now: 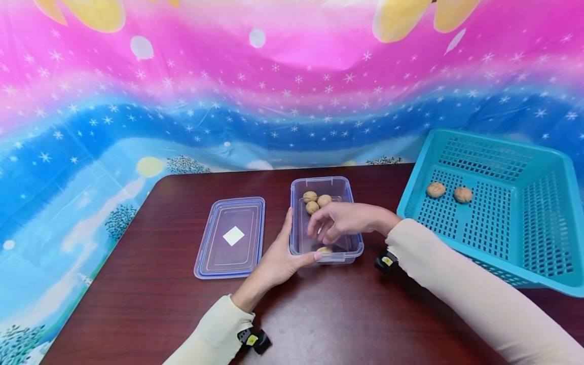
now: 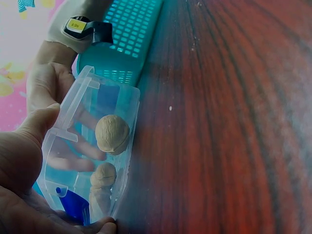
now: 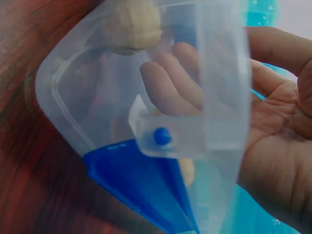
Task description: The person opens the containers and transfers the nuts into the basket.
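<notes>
A clear plastic food container (image 1: 302, 228) stands on the table with walnuts in it. Three walnuts (image 1: 312, 208) cluster at its far end, and another walnut (image 1: 324, 250) lies by the near wall. My left hand (image 1: 277, 259) grips the container at its near left corner, thumb on the front rim and fingers along the left side. Inside the container hovers my right hand (image 1: 342, 221), its fingers loosely bent and nothing held. Through the clear wall in the right wrist view, the right fingers (image 3: 168, 87) show apart from a walnut (image 3: 134, 27).
A clear lid (image 1: 228, 258) with a blue seal and a white square label lies left of the container. To the right is a turquoise basket (image 1: 490, 218) with two walnuts (image 1: 436, 190) inside. A patterned cloth (image 1: 292, 101) hangs behind the dark wooden table (image 1: 137, 253).
</notes>
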